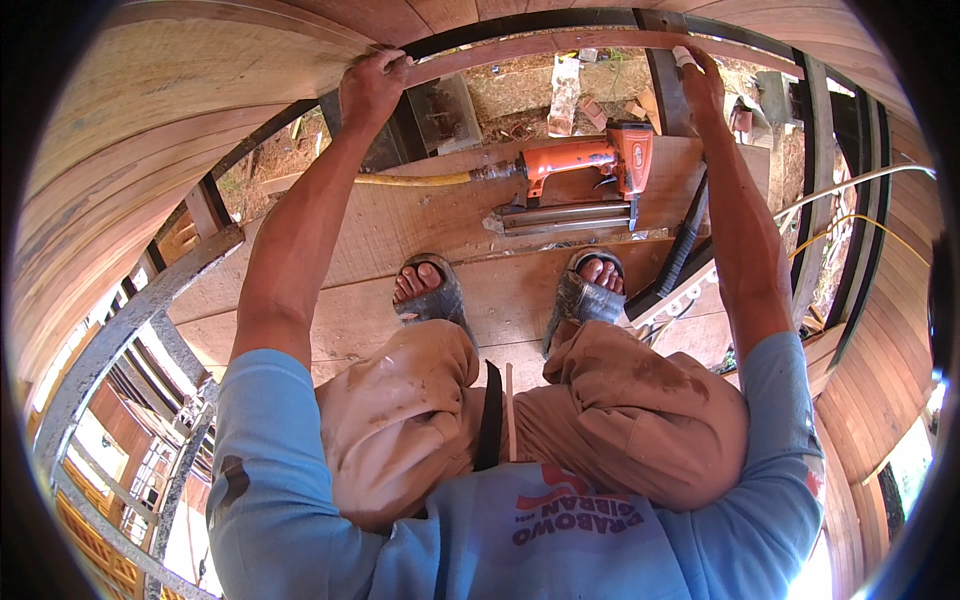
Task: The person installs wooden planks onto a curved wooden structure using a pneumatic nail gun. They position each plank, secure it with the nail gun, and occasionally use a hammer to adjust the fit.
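A thin reddish wooden plank runs across the top of the view, bowed by the lens, along the lower edge of the board wall. My left hand is closed on its left part, fingertips at the edge. Toward its right end my right hand grips the same plank, with a white wrap on one finger; the other fingers are partly hidden. Between my forearms an orange nail gun lies on its side on the wooden platform, touched by neither hand.
A yellow air hose runs left from the nail gun. My sandalled feet stand on the platform boards. Metal scaffold bars rise at the left. Dark uprights and pale cables are at the right. Wood scraps lie on the ground below.
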